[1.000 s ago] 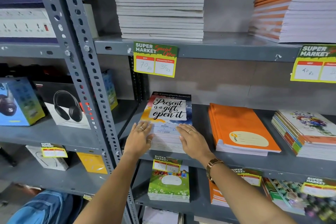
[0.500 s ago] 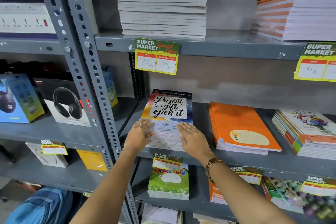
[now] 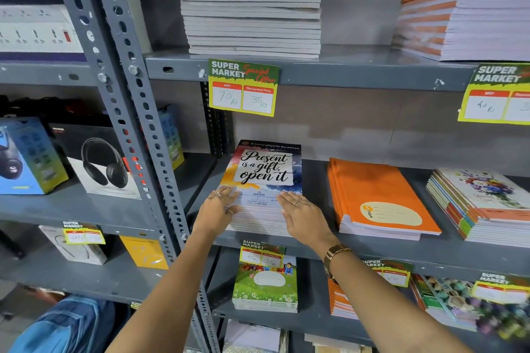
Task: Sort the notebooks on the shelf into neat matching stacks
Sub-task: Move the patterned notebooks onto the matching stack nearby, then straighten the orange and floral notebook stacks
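A stack of notebooks with a "Present is a gift, open it" cover (image 3: pixel 265 169) lies at the left end of the grey middle shelf (image 3: pixel 315 243). My left hand (image 3: pixel 216 209) presses flat against the stack's front left corner. My right hand (image 3: pixel 302 216) lies flat on its front right corner, fingers together. To the right of this stack sits an orange notebook stack (image 3: pixel 375 195). Further right is a flowered notebook stack (image 3: pixel 481 203) with many-coloured spines.
Tall pale (image 3: pixel 252 3) and orange-edged (image 3: pixel 464 8) notebook stacks fill the upper shelf. Yellow price tags (image 3: pixel 243 87) hang from the shelf edges. A perforated steel upright (image 3: pixel 134 129) stands on the left, with headphone boxes (image 3: pixel 97 163) beyond it. Below are a green-cover stack (image 3: pixel 265 286) and other stacks.
Both hands stay on the front corners of the "Present is a gift" stack; they have barely shifted. The view has drifted slightly.
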Action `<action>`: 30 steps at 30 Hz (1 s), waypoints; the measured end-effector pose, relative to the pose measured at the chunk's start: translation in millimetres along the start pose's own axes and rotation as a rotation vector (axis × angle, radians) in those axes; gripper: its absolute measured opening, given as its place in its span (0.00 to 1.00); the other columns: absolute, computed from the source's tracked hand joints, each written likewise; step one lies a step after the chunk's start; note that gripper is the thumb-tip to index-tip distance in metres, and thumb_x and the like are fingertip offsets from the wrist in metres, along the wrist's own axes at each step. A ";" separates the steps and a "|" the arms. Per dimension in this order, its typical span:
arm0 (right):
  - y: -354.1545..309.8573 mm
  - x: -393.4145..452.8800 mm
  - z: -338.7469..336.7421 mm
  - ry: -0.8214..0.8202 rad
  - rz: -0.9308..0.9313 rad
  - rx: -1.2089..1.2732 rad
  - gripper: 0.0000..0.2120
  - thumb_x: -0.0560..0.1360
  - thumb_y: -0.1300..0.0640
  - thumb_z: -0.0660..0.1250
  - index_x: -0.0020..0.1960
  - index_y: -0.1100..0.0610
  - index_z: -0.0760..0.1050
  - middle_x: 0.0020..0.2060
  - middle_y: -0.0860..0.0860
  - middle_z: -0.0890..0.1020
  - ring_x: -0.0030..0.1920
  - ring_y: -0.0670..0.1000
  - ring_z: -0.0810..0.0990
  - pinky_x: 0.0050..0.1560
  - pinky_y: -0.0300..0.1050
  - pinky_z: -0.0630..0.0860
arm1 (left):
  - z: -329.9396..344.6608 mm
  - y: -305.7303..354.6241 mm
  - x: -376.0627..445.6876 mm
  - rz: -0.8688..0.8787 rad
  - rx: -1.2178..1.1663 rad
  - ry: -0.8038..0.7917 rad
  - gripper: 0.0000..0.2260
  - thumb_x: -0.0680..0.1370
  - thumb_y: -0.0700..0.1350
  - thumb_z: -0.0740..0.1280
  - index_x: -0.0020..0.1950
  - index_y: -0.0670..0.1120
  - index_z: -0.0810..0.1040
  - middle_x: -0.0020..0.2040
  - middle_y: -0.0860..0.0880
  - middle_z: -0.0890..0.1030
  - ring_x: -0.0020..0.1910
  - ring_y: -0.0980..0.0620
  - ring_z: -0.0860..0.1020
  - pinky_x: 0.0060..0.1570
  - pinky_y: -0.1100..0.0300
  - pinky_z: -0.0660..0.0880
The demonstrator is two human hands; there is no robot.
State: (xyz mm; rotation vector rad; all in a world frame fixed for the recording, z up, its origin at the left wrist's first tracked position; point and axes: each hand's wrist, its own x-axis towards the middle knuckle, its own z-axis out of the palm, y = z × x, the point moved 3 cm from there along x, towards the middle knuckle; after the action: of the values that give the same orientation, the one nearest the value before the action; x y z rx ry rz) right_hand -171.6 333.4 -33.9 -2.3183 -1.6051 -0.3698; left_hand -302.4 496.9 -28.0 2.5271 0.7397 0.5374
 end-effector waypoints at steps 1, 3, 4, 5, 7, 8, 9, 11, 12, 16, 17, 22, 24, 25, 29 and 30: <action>-0.5 0.4 -0.4 -0.018 -0.008 0.022 0.21 0.77 0.58 0.56 0.68 0.61 0.69 0.67 0.57 0.75 0.68 0.55 0.73 0.71 0.48 0.63 | -0.1 1.1 -0.9 0.000 0.015 -0.001 0.19 0.78 0.44 0.65 0.69 0.45 0.70 0.74 0.47 0.67 0.76 0.49 0.58 0.75 0.52 0.57; 0.4 0.8 -0.4 -0.035 0.006 0.058 0.21 0.80 0.56 0.54 0.73 0.58 0.62 0.72 0.55 0.67 0.74 0.52 0.64 0.75 0.44 0.54 | 0.4 3.9 -4.7 0.009 0.099 -0.012 0.20 0.79 0.48 0.62 0.71 0.45 0.69 0.74 0.47 0.67 0.76 0.49 0.58 0.75 0.52 0.55; 1.8 0.5 -0.3 -0.043 0.017 0.074 0.22 0.81 0.54 0.53 0.73 0.58 0.61 0.73 0.54 0.65 0.75 0.51 0.61 0.75 0.43 0.50 | 0.7 5.8 -7.7 0.016 0.166 -0.008 0.22 0.79 0.53 0.59 0.71 0.45 0.69 0.74 0.46 0.67 0.76 0.48 0.59 0.75 0.51 0.54; 3.1 -2.1 -0.8 -0.045 0.027 0.087 0.23 0.81 0.51 0.51 0.73 0.58 0.61 0.74 0.53 0.65 0.75 0.51 0.61 0.75 0.42 0.47 | 1.1 9.1 -11.9 0.025 0.232 0.018 0.27 0.77 0.59 0.54 0.70 0.44 0.69 0.73 0.45 0.69 0.75 0.47 0.61 0.75 0.49 0.54; 8.4 -11.4 -7.0 0.005 0.062 0.099 0.28 0.78 0.46 0.46 0.71 0.60 0.64 0.71 0.55 0.69 0.73 0.53 0.65 0.73 0.46 0.45 | 4.3 19.5 -17.9 0.063 0.320 0.093 0.34 0.73 0.62 0.46 0.68 0.42 0.72 0.69 0.43 0.73 0.72 0.44 0.66 0.73 0.45 0.58; 15.1 -18.5 -9.6 0.055 0.089 0.083 0.29 0.76 0.46 0.46 0.69 0.61 0.68 0.68 0.56 0.73 0.70 0.54 0.69 0.73 0.50 0.48 | 8.1 26.7 -19.0 0.086 0.346 0.121 0.34 0.73 0.62 0.46 0.66 0.42 0.73 0.68 0.41 0.74 0.70 0.42 0.69 0.72 0.44 0.60; 24.3 -26.5 -13.4 0.109 0.131 0.057 0.28 0.76 0.47 0.47 0.66 0.61 0.72 0.65 0.57 0.77 0.67 0.55 0.74 0.72 0.53 0.54 | 12.4 34.5 -18.9 0.105 0.360 0.133 0.32 0.73 0.60 0.47 0.65 0.41 0.74 0.66 0.40 0.76 0.68 0.41 0.71 0.70 0.43 0.63; 46.8 -43.8 -22.8 0.162 0.243 0.044 0.25 0.76 0.50 0.49 0.63 0.61 0.75 0.61 0.57 0.80 0.64 0.56 0.77 0.72 0.52 0.61 | 22.2 54.8 -15.6 0.141 0.373 0.118 0.29 0.75 0.57 0.49 0.64 0.40 0.75 0.64 0.40 0.77 0.66 0.40 0.74 0.68 0.43 0.66; 59.4 -53.2 -27.9 0.177 0.291 0.043 0.25 0.76 0.50 0.49 0.63 0.61 0.75 0.62 0.57 0.80 0.64 0.56 0.76 0.72 0.51 0.61 | 28.5 66.9 -13.6 0.161 0.388 0.105 0.28 0.75 0.55 0.50 0.63 0.40 0.76 0.63 0.40 0.78 0.65 0.40 0.75 0.67 0.43 0.68; 99.3 -79.2 -48.6 0.187 0.408 -0.029 0.24 0.76 0.51 0.50 0.62 0.63 0.75 0.61 0.58 0.80 0.64 0.58 0.77 0.69 0.54 0.58 | 50.9 104.3 -10.1 0.253 0.459 0.066 0.22 0.75 0.50 0.53 0.57 0.41 0.80 0.57 0.42 0.83 0.58 0.43 0.80 0.62 0.47 0.73; 107.9 -86.1 -53.0 0.172 0.424 -0.035 0.23 0.77 0.51 0.52 0.63 0.62 0.75 0.61 0.58 0.80 0.64 0.57 0.76 0.70 0.54 0.58 | 57.1 113.7 -9.4 0.284 0.457 0.060 0.23 0.77 0.50 0.51 0.56 0.40 0.81 0.56 0.42 0.83 0.57 0.43 0.81 0.64 0.49 0.71; 149.5 -122.8 -62.5 0.079 0.451 -0.123 0.27 0.76 0.47 0.47 0.63 0.60 0.75 0.61 0.56 0.80 0.62 0.55 0.78 0.73 0.49 0.57 | 87.5 167.2 -9.7 0.401 0.451 0.041 0.29 0.81 0.50 0.43 0.52 0.39 0.83 0.52 0.42 0.85 0.55 0.43 0.82 0.64 0.49 0.64; 161.8 -134.8 -65.4 0.042 0.470 -0.144 0.27 0.75 0.47 0.48 0.61 0.60 0.77 0.58 0.55 0.82 0.60 0.55 0.80 0.72 0.49 0.58 | 101.6 186.0 -11.0 0.422 0.433 0.016 0.27 0.81 0.51 0.46 0.53 0.40 0.83 0.52 0.43 0.85 0.56 0.44 0.82 0.62 0.49 0.73; 166.6 -138.9 -66.1 0.016 0.469 -0.144 0.27 0.75 0.47 0.48 0.61 0.60 0.76 0.58 0.55 0.82 0.60 0.54 0.80 0.71 0.50 0.58 | 108.2 193.6 -11.5 0.432 0.430 -0.012 0.24 0.79 0.52 0.50 0.54 0.40 0.82 0.53 0.44 0.85 0.56 0.45 0.82 0.59 0.49 0.76; 184.7 -153.2 -66.2 -0.025 0.411 -0.139 0.31 0.78 0.43 0.41 0.63 0.59 0.75 0.61 0.54 0.80 0.63 0.54 0.77 0.70 0.55 0.63 | 133.2 214.8 -13.0 0.467 0.454 -0.130 0.29 0.81 0.56 0.44 0.57 0.41 0.81 0.55 0.45 0.84 0.56 0.47 0.82 0.56 0.51 0.77; 187.4 -153.9 -66.0 -0.036 0.403 -0.134 0.33 0.80 0.43 0.38 0.63 0.59 0.75 0.60 0.54 0.81 0.62 0.53 0.78 0.69 0.55 0.64 | 137.4 216.7 -13.4 0.470 0.454 -0.128 0.33 0.81 0.57 0.40 0.59 0.42 0.80 0.56 0.45 0.84 0.56 0.48 0.82 0.56 0.51 0.77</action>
State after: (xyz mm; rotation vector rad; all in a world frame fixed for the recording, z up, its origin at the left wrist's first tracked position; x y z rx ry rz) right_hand -51.4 113.1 -48.3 -2.6844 -1.1136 -0.3498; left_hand -159.8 283.3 -32.2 3.1501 0.2276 0.3773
